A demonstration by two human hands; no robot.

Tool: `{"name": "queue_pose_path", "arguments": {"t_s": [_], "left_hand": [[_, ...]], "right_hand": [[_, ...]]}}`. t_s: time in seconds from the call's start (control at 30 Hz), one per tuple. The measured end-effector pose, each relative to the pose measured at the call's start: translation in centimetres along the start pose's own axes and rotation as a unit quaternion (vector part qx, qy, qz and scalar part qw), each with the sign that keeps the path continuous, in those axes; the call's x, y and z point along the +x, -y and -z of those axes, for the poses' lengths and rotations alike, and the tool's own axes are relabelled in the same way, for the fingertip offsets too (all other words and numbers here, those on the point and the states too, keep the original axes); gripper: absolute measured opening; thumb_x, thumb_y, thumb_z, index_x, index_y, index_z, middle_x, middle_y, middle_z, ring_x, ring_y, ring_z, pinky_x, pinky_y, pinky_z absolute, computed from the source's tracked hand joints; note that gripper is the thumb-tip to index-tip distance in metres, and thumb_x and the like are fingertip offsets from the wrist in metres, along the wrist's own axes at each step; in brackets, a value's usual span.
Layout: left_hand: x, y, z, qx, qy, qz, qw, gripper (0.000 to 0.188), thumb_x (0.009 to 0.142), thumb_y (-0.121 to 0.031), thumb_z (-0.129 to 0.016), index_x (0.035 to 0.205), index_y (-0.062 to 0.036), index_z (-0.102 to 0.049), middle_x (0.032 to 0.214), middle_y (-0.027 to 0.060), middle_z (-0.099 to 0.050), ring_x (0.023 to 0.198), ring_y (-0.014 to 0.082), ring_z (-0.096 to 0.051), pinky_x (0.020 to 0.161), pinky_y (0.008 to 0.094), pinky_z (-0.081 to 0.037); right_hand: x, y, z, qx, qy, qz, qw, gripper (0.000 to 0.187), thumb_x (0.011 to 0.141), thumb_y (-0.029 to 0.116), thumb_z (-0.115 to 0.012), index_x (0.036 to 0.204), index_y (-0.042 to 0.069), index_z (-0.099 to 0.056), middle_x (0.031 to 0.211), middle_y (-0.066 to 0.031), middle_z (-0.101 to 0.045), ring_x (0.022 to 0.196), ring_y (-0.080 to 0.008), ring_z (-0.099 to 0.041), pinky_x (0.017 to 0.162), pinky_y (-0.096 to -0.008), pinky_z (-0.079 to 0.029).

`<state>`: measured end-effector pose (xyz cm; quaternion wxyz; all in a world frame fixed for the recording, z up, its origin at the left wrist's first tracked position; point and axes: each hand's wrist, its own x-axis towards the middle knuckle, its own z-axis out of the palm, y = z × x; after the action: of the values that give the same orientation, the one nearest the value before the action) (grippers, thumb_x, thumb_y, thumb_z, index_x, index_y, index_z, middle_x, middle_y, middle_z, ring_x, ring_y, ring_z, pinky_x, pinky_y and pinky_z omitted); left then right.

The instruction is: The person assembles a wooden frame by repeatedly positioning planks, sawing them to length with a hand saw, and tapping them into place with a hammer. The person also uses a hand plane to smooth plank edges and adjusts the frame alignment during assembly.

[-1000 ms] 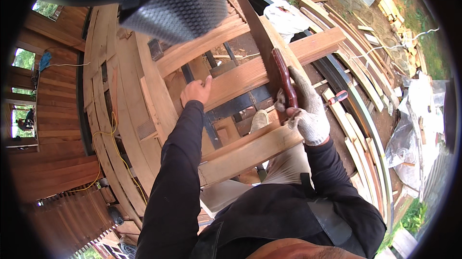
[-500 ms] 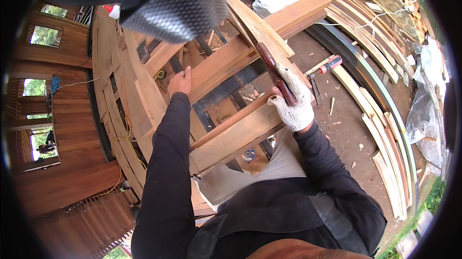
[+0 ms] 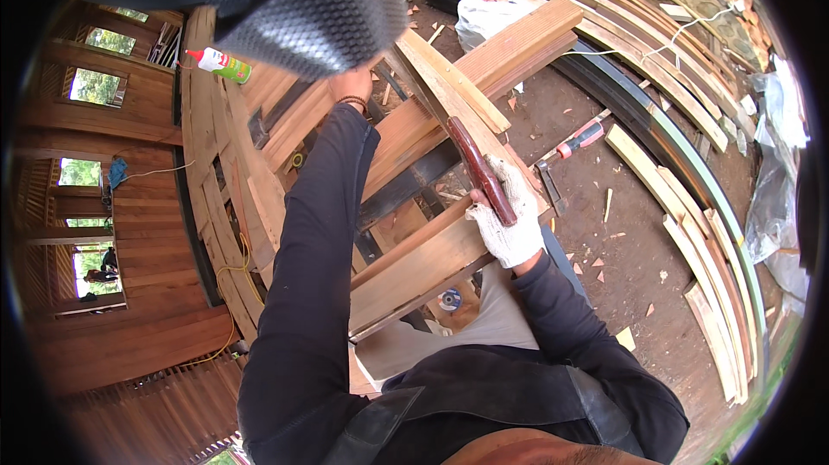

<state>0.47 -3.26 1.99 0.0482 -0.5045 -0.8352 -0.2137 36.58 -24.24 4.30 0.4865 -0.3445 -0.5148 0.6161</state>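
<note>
My right hand (image 3: 509, 219), in a white fingerless glove, is wrapped round a glossy dark red-brown wooden handle (image 3: 477, 164). The handle slants away to the far left along a pale board (image 3: 453, 83); what it belongs to, I cannot make out. My bare left hand (image 3: 351, 85) reaches far forward over the timbers, a beaded bracelet at its wrist. A grey textured piece hanging in front of the camera hides its fingers. Under both arms lie a thick crosswise beam (image 3: 406, 132) and a nearer beam (image 3: 423, 268).
A tool with a red and black handle (image 3: 580, 139) is to the right of my glove. A glue bottle (image 3: 220, 65) lies on the boards at left. Right of the dark metal rail (image 3: 639, 102) are long strips (image 3: 665, 197). A white sack (image 3: 492, 12) stands far ahead, a grinding disc (image 3: 450, 299) below.
My left hand has moved forward and slightly right, its fingers passing behind the grey piece. My right hand keeps the handle, now a little nearer and further left in view.
</note>
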Motion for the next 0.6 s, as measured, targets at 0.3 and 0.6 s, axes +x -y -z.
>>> {"name": "queue_pose_path", "arguments": {"t_s": [0.3, 0.6], "left_hand": [[1.7, 0.1, -3.4, 0.012, 0.063, 0.023, 0.998, 0.055, 0.105, -0.055, -0.042, 0.121, -0.0120, -0.072, 0.125, 0.0204, -0.072, 0.122, 0.0387, -0.065, 0.104, 0.0515, -0.046], [5.2, 4.1, -5.1, -0.069, 0.183, 0.044, 0.980, 0.062, 0.104, -0.059, -0.046, 0.118, -0.0048, -0.074, 0.119, 0.0250, -0.072, 0.115, 0.0407, -0.068, 0.098, 0.0459, -0.050]], "right_hand": [[0.1, -0.6, 0.7, 0.034, 0.019, -0.039, 0.998, 0.076, 0.089, -0.008, -0.075, 0.156, 0.000, -0.041, 0.150, -0.0173, -0.056, 0.119, -0.0226, -0.066, 0.097, -0.0332, -0.059], [0.8, 1.7, 1.2, -0.073, -0.016, -0.008, 0.997, 0.072, 0.084, 0.004, -0.087, 0.146, -0.005, -0.054, 0.145, -0.0158, -0.058, 0.117, -0.0195, -0.067, 0.092, -0.0299, -0.060]]}}
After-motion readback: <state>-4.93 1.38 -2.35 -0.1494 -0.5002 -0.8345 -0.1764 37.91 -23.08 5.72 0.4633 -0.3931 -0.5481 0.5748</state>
